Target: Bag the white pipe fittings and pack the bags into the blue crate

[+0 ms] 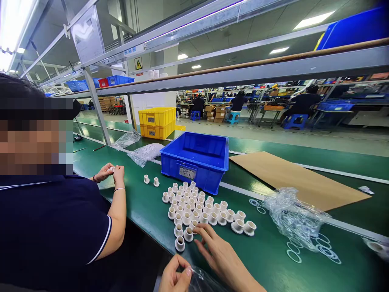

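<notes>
Green-topped desk (258, 251) seen from the wearer's head. The white, short cylindrical fittings with round flanges (187, 208) stand closely grouped on the desk, in front of the blue rectangular plastic bin (194, 156); the group's nearest members lie close to the desk's near edge, which runs diagonally at lower left. The right hand (220, 247) reaches over the near side of the group, its fingers half-curled, fingertips at one fitting; whether they grip it cannot be told. The left hand (176, 275), low at the near edge, has its fingers pinched narrow on a sheet of clear plastic film (205, 280). Bare green surface extends rightward from the right hand to the crumpled clear plastic bag (293, 215), beside which lie thin translucent rings (294, 256). Beyond the bag, a flat brown cardboard sheet (291, 174) spans a white strip on the desk. Left of the group, a bare stretch of green separates it from two upright white flanged pieces (156, 182). Farther left, a co-worker in a dark top (54, 227) holds a small white part (112, 170) in both hands.
</notes>
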`<control>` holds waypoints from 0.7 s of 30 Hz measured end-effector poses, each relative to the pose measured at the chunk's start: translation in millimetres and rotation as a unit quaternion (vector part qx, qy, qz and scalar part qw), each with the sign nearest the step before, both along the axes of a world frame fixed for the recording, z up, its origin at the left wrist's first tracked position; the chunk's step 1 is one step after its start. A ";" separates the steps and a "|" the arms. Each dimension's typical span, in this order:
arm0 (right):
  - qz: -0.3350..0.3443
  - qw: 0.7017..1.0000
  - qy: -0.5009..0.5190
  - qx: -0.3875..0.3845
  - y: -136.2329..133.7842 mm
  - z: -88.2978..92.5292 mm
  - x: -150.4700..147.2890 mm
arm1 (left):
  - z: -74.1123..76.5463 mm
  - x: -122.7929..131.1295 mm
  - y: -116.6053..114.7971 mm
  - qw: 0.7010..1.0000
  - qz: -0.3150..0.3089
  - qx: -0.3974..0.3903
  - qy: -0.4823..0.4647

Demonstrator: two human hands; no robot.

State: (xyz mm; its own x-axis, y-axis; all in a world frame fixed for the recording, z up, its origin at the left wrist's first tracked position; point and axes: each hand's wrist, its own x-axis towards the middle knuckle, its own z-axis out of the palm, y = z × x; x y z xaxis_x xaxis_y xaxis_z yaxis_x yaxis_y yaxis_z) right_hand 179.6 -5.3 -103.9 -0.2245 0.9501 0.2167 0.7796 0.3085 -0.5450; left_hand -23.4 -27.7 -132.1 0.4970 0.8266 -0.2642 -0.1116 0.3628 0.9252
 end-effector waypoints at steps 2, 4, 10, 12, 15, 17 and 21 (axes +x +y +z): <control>-0.002 1.000 -0.031 -0.002 13.5 -7.9 3.2 | -0.9 -2.5 0.5 1.000 0.007 -0.001 -0.007; -0.006 0.999 -0.051 -0.001 19.5 -15.0 7.3 | -2.6 -4.9 1.4 1.000 0.009 0.002 -0.004; 0.047 0.983 -0.171 0.049 24.4 -16.8 4.9 | -3.6 -3.9 2.2 1.000 0.013 0.005 0.008; 0.061 0.969 -0.224 0.078 27.2 -16.8 1.2 | -0.5 -3.1 2.4 1.000 0.015 0.003 0.013; 0.040 0.969 -0.212 0.119 19.9 -12.3 3.5 | 3.9 -4.6 3.7 1.000 0.017 0.001 0.018; 0.006 0.983 -0.136 0.119 2.4 -3.4 10.1 | 5.2 -6.6 4.6 1.000 0.014 0.000 0.022; 0.048 0.996 -0.017 0.067 -47.5 12.6 20.1 | 4.9 -7.8 5.0 1.000 0.005 -0.003 0.019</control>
State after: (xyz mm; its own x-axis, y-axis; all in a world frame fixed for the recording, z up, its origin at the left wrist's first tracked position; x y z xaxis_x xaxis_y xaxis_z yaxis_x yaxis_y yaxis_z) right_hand 199.7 -52.8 -91.3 -0.3219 0.8872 0.3306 0.7610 0.4502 -0.4672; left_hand -31.2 -22.7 -127.2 0.4774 0.8300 -0.2884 -0.0800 0.3679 0.9264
